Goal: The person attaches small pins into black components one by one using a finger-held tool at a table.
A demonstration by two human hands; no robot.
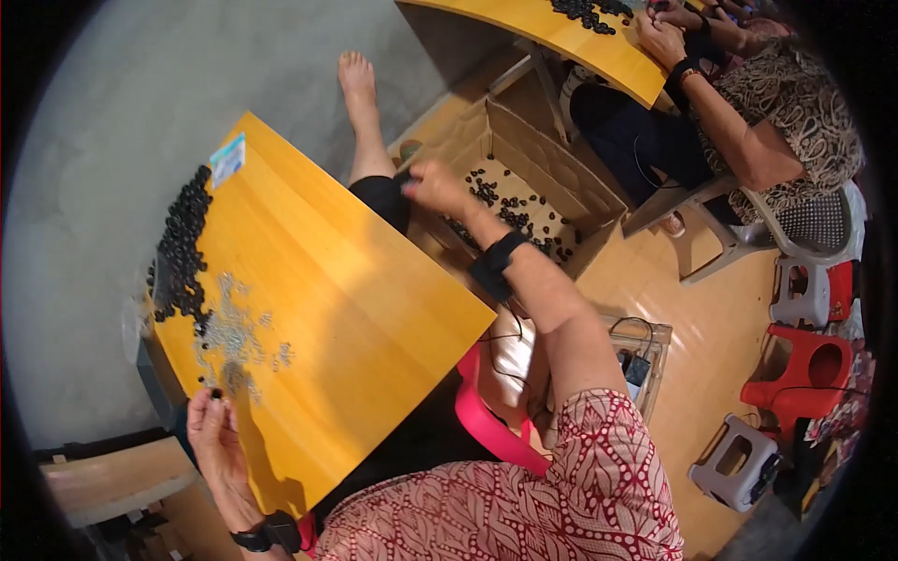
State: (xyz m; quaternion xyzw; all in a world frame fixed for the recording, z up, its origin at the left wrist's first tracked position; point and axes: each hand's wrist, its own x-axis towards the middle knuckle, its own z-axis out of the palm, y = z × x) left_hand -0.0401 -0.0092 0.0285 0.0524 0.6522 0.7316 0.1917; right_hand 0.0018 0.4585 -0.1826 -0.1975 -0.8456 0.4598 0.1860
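Note:
At the left edge of the yellow table, my left hand (215, 435) pinches a small round black piece (216, 395) between thumb and fingertips. Close to it lies a scattered heap of small silvery metal parts (234, 332). Beyond these a long pile of small black round pieces (182, 243) runs along the table's far left edge. My right hand (440, 190) is off the table's right side, by the near rim of a cardboard box (557, 173). Its fingers are curled and slightly blurred, with something small, dark and reddish at the tips that I cannot make out.
Loose black pieces (514, 215) lie on the box floor. A blue-and-white packet (227, 161) rests on the yellow table (318, 280). At the upper right, a co-worker (748, 131) handles black pieces at another yellow table (524, 21). Red (800, 369) and grey stools (737, 463) stand right.

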